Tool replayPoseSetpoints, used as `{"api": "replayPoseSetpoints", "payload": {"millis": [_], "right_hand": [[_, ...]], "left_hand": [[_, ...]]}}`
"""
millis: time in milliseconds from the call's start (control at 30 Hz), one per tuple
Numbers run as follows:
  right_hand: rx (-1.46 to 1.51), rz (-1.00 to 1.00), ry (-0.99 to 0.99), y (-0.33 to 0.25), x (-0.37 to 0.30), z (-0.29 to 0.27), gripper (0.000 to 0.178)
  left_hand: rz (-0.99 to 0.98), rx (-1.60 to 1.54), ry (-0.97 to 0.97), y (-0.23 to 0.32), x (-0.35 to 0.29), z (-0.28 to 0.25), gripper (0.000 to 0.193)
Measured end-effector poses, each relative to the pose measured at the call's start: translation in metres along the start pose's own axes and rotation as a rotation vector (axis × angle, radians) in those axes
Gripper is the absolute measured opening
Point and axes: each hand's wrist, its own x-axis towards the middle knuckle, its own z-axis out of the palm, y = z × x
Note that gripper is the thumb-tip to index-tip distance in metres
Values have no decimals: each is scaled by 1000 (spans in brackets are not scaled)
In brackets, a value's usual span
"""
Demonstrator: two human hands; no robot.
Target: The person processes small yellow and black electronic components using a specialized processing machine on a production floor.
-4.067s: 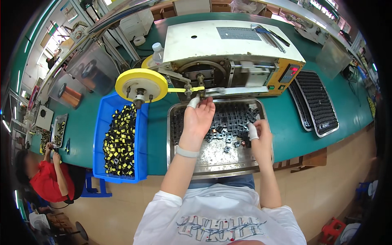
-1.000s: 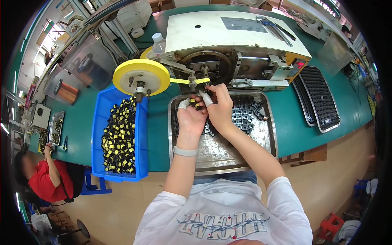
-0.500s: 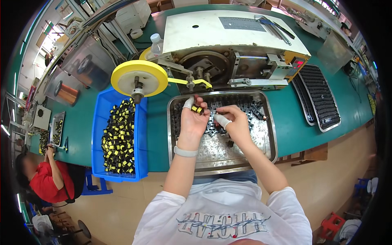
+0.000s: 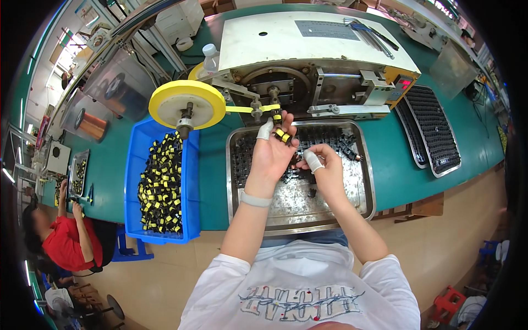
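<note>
My left hand (image 4: 273, 157), palm up with a white cover on the thumb, is raised in front of the taping machine (image 4: 322, 52). A black coil bobbin with yellow tape (image 4: 284, 136) lies against its curled fingers. The thumb and fingertips close on another yellow-taped bobbin (image 4: 276, 116) at the machine's spindle. From the yellow tape roll (image 4: 157, 104), a strip runs to that spindle. My right hand (image 4: 329, 168), also with a white finger cover, is pinched over the metal tray (image 4: 297, 214); a small dark part seems to be between its fingertips, mostly hidden. Rows of black bobbins (image 4: 242, 162) fill the tray's far part.
To the left stands a blue bin (image 4: 191, 214) heaped with yellow-taped bobbins (image 4: 160, 192). Two trays of black parts (image 4: 433, 129) lie at the right. Hex keys (image 4: 377, 41) rest on the machine. Farther left, a person in red (image 4: 69, 242) works at the same bench.
My left hand has moved up and right to the spindle, where a yellow-taped bobbin now shows. My right hand has shifted slightly right and down. The person in red has moved their arms.
</note>
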Motion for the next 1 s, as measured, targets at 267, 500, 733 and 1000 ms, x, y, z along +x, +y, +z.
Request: {"api": "replayPoseSetpoints", "payload": {"millis": [267, 500, 733, 1000], "right_hand": [[-555, -265, 3, -1, -6, 1, 21], [-921, -436, -192, 12, 2, 10, 26], [-569, -390, -167, -6, 12, 19, 23], [-338, -477, -101, -30, 23, 31, 38]], "left_hand": [[-170, -156, -47, 8, -16, -14, 20], [64, -189, 172, 23, -17, -17, 19], [54, -215, 205, 24, -17, -22, 19], [65, -175, 268, 24, -15, -19, 20]]}}
